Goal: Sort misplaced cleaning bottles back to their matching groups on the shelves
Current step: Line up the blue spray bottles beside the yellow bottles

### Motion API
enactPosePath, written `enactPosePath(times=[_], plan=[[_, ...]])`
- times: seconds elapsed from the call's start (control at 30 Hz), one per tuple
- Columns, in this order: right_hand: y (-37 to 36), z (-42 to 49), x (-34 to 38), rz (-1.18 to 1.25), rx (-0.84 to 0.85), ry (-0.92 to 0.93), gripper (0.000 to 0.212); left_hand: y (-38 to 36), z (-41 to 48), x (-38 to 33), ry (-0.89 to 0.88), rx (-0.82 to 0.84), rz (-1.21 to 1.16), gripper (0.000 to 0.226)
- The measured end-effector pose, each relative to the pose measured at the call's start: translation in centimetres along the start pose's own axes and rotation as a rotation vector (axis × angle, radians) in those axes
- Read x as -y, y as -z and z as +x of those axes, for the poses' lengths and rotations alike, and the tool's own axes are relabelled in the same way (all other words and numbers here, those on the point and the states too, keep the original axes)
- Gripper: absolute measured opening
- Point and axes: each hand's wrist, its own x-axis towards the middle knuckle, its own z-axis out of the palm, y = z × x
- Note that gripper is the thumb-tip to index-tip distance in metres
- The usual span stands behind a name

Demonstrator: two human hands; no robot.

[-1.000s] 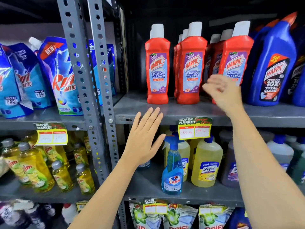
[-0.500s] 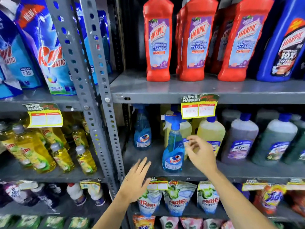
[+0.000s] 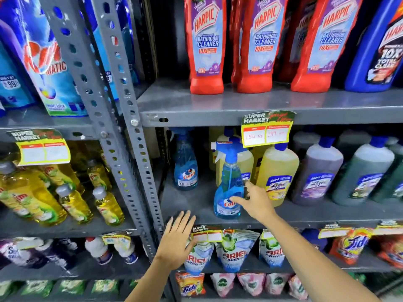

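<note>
A blue Colin spray bottle point(image 3: 226, 186) stands at the front of the middle shelf point(image 3: 192, 199), in front of yellow Lizol bottles point(image 3: 278, 171). My right hand point(image 3: 256, 202) reaches it from the right: the thumb lies across its label and the index finger sits beside its body, fingers apart, not closed around it. A second Colin spray bottle point(image 3: 185, 168) stands further back to the left. My left hand point(image 3: 176, 240) hovers flat and spread in front of the shelf edge below, holding nothing.
Red Harpic bathroom cleaner bottles point(image 3: 207, 44) and a blue Harpic bottle point(image 3: 379, 46) fill the shelf above. Purple point(image 3: 316, 173) and green point(image 3: 362, 175) Lizol bottles stand to the right. Ariel pouches point(image 3: 235, 251) hang below. A perforated grey upright point(image 3: 130, 149) divides the left bay of yellow dish-soap bottles point(image 3: 72, 201).
My right hand came down from the red Harpic bottles to the front Colin spray bottle and now touches it. My left hand dropped to the lower shelf edge. The view moved down and closer.
</note>
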Motion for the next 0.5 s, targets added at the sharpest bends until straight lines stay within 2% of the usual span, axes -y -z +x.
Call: enactPosePath(times=[0.23,0.5], plan=[[-1.7,-0.5,1.3,0.056,-0.053,0.001,0.049,-0.8,-0.1,0.2,-0.003,-0.038,-0.015,0.064],[-4.3,0.0,6.0,-0.041,-0.023,0.081,0.053,-0.4,-0.3,-0.1,-0.014,-0.050,0.017,0.068]])
